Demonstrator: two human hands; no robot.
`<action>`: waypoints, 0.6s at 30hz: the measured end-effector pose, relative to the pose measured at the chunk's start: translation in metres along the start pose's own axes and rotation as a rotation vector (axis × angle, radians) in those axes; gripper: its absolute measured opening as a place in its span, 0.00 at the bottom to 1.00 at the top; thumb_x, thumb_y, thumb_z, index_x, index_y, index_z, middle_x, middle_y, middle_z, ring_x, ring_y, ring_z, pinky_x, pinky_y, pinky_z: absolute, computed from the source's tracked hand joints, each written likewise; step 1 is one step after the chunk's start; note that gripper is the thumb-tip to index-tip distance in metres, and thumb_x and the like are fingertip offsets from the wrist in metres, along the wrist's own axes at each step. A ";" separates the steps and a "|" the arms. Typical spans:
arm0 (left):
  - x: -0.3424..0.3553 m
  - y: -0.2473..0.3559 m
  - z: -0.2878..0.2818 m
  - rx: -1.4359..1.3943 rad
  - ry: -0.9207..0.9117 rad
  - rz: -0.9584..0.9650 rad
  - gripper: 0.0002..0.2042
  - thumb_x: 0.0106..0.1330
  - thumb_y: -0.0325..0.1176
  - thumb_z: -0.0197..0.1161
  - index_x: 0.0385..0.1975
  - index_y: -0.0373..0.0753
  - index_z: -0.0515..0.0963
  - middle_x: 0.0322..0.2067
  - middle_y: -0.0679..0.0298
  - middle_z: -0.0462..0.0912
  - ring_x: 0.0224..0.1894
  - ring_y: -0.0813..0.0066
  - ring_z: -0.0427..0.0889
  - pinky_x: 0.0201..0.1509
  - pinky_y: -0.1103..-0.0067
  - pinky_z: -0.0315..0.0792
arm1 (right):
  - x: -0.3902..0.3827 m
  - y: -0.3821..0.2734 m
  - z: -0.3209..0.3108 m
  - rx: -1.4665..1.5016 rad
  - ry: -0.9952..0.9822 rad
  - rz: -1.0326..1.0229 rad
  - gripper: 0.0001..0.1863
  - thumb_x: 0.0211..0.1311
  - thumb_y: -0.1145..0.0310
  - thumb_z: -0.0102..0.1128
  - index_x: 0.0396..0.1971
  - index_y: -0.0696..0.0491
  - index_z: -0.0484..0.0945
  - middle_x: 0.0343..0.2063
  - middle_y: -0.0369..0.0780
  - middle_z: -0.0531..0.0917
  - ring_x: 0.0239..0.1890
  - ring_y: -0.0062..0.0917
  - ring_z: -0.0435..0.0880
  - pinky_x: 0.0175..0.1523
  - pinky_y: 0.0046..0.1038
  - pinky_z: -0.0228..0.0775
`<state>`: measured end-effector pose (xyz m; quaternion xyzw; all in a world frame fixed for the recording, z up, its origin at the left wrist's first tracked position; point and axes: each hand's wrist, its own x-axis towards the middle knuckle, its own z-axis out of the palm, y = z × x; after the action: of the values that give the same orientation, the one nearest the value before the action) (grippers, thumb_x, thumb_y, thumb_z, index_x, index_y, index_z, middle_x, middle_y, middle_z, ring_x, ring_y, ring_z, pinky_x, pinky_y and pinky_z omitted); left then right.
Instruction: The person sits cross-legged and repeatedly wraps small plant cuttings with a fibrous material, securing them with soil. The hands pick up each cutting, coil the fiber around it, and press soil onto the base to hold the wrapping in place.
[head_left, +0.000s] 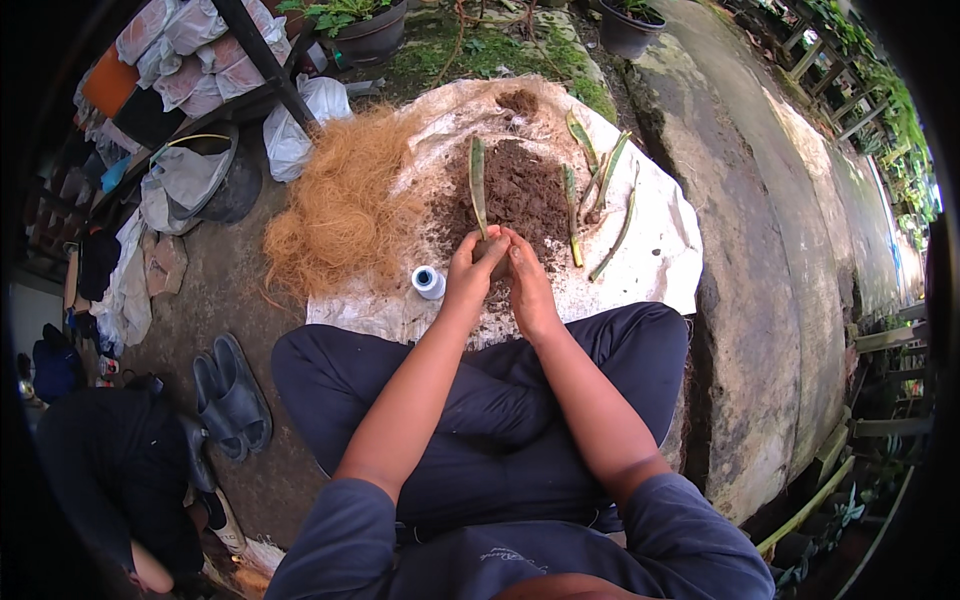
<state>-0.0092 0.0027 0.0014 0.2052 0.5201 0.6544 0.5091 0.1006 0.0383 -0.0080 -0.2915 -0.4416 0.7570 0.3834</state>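
Both my hands are cupped together in front of my crossed legs, wrapped round a ball of dark soil. A long green leaf cutting stands upright out of it, leaning slightly left at the top. My left hand presses the ball from the left and my right hand from the right, fingertips meeting at the leaf's base. Just beyond them lies a heap of loose dark soil. Several more leaf cuttings rest on the white sheet to the right. A spool of white thread stands left of my left wrist.
A pile of brown coconut fibre spreads over the sheet's left side. Dark slippers lie on the ground at left. Potted plants stand at the back, with a concrete path along the right. Another person is at lower left.
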 end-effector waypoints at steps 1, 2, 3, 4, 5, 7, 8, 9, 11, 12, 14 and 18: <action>0.002 -0.001 -0.006 -0.024 0.003 0.003 0.17 0.72 0.35 0.68 0.55 0.37 0.77 0.49 0.62 0.83 0.52 0.77 0.81 0.57 0.80 0.74 | 0.000 -0.003 -0.003 0.009 0.004 0.035 0.29 0.81 0.52 0.49 0.69 0.58 0.68 0.65 0.45 0.75 0.68 0.30 0.72 0.72 0.35 0.62; 0.004 -0.002 -0.010 -0.047 0.007 0.005 0.15 0.69 0.32 0.70 0.53 0.37 0.79 0.47 0.62 0.83 0.51 0.77 0.82 0.56 0.80 0.74 | 0.000 -0.008 -0.008 0.019 0.009 0.070 0.27 0.82 0.54 0.47 0.68 0.59 0.69 0.64 0.45 0.76 0.67 0.31 0.75 0.71 0.34 0.65; 0.005 -0.002 -0.011 -0.072 0.050 0.012 0.11 0.69 0.28 0.68 0.48 0.36 0.79 0.44 0.59 0.85 0.45 0.76 0.84 0.47 0.79 0.79 | 0.000 -0.016 -0.008 0.028 0.015 0.106 0.25 0.83 0.56 0.46 0.67 0.60 0.71 0.62 0.46 0.78 0.66 0.32 0.77 0.70 0.34 0.68; 0.005 -0.001 -0.011 -0.123 0.061 0.001 0.10 0.69 0.27 0.67 0.48 0.35 0.78 0.44 0.58 0.85 0.43 0.74 0.85 0.44 0.78 0.80 | 0.003 -0.029 -0.004 0.035 0.085 0.094 0.20 0.84 0.67 0.43 0.62 0.66 0.73 0.56 0.49 0.82 0.58 0.33 0.84 0.62 0.31 0.80; 0.005 0.001 -0.010 -0.173 0.073 -0.010 0.10 0.69 0.26 0.66 0.47 0.34 0.78 0.45 0.56 0.85 0.41 0.73 0.86 0.40 0.77 0.80 | 0.007 -0.034 -0.007 0.006 0.102 0.074 0.19 0.83 0.70 0.44 0.61 0.67 0.73 0.55 0.51 0.82 0.56 0.33 0.86 0.60 0.30 0.82; 0.003 0.008 -0.002 -0.276 0.108 -0.017 0.08 0.68 0.24 0.62 0.44 0.30 0.76 0.41 0.50 0.86 0.30 0.68 0.87 0.27 0.75 0.80 | 0.013 -0.042 -0.023 -0.080 0.134 0.026 0.16 0.81 0.74 0.46 0.59 0.69 0.74 0.52 0.52 0.83 0.52 0.33 0.87 0.55 0.28 0.85; 0.003 0.007 -0.004 -0.256 0.092 -0.022 0.08 0.67 0.25 0.62 0.43 0.30 0.76 0.40 0.50 0.86 0.29 0.67 0.86 0.26 0.75 0.79 | 0.016 -0.042 -0.033 -0.135 0.146 -0.001 0.16 0.80 0.76 0.48 0.58 0.70 0.74 0.51 0.52 0.84 0.51 0.33 0.88 0.53 0.27 0.85; 0.002 0.010 -0.009 -0.235 0.076 -0.024 0.08 0.67 0.26 0.62 0.42 0.30 0.76 0.38 0.49 0.86 0.27 0.67 0.86 0.25 0.75 0.79 | 0.019 -0.045 -0.041 -0.188 0.156 -0.028 0.15 0.79 0.77 0.50 0.57 0.70 0.75 0.49 0.52 0.85 0.49 0.33 0.89 0.51 0.27 0.86; 0.001 0.010 -0.011 -0.167 0.075 -0.026 0.09 0.65 0.29 0.57 0.40 0.30 0.74 0.31 0.49 0.83 0.20 0.66 0.82 0.18 0.75 0.70 | 0.022 -0.049 -0.055 -0.300 0.191 0.000 0.15 0.76 0.78 0.54 0.57 0.70 0.75 0.48 0.51 0.86 0.48 0.32 0.89 0.51 0.27 0.87; 0.001 0.009 -0.013 -0.168 0.053 -0.020 0.09 0.64 0.29 0.57 0.39 0.30 0.74 0.30 0.50 0.82 0.19 0.66 0.81 0.17 0.75 0.68 | 0.023 -0.051 -0.059 -0.354 0.208 0.014 0.16 0.75 0.78 0.56 0.57 0.69 0.75 0.47 0.51 0.87 0.47 0.32 0.90 0.51 0.28 0.87; 0.000 0.007 -0.020 -0.171 0.010 -0.006 0.08 0.64 0.29 0.56 0.37 0.30 0.73 0.26 0.52 0.80 0.16 0.68 0.78 0.14 0.76 0.64 | 0.024 -0.053 -0.062 -0.436 0.293 0.029 0.12 0.72 0.74 0.63 0.50 0.65 0.80 0.36 0.43 0.89 0.38 0.24 0.88 0.41 0.23 0.82; -0.001 0.009 -0.022 -0.162 0.013 -0.025 0.06 0.64 0.28 0.55 0.36 0.32 0.73 0.24 0.53 0.79 0.14 0.68 0.75 0.13 0.77 0.60 | 0.033 -0.045 -0.077 -0.711 0.420 0.013 0.09 0.69 0.68 0.67 0.42 0.58 0.85 0.29 0.38 0.89 0.32 0.20 0.87 0.35 0.25 0.77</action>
<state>-0.0306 -0.0079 0.0015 0.1524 0.4714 0.6892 0.5288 0.1576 0.1149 -0.0055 -0.5567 -0.5859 0.4839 0.3357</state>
